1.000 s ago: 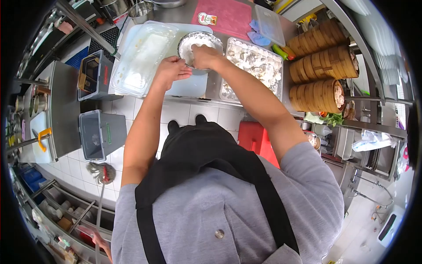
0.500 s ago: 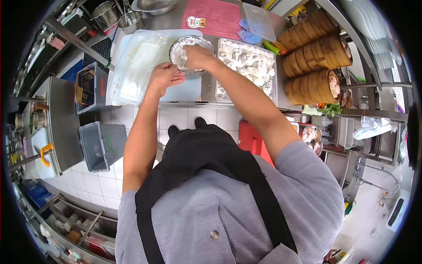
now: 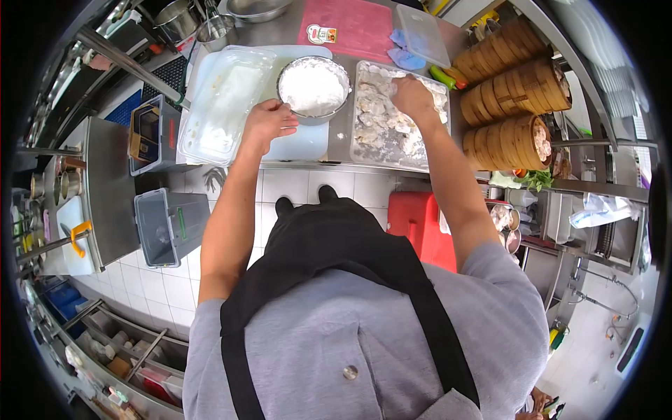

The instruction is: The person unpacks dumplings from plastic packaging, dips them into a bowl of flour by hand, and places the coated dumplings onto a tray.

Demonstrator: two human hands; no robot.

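Observation:
A metal bowl (image 3: 282, 79) filled with white powder (image 3: 313, 82) stands on a pale cutting board (image 3: 301, 145). My left hand (image 3: 269, 120) is at the bowl's lower left rim, fingers stretched out and apart; whether it touches the bowl I cannot tell. My right hand (image 3: 413, 98) reaches down into a clear shallow tray (image 3: 392, 160) of powder-coated pieces (image 3: 374, 112), right of the bowl. Its fingers point down and are curled together among the pieces, and what they hold, if anything, is hidden.
A clear plastic tray (image 3: 217, 112) lies left of the bowl. Behind are a red cutting board (image 3: 350, 31), a blue cloth (image 3: 406, 57) and a clear lid (image 3: 423, 35). Stacked bamboo steamers (image 3: 504, 143) stand at the right. Another person's hand (image 3: 539, 400) shows at the lower right.
My right hand has left the bowl and moved right to the tray of coated pieces. The bowl's powder is now uncovered. My left hand stays at the rim.

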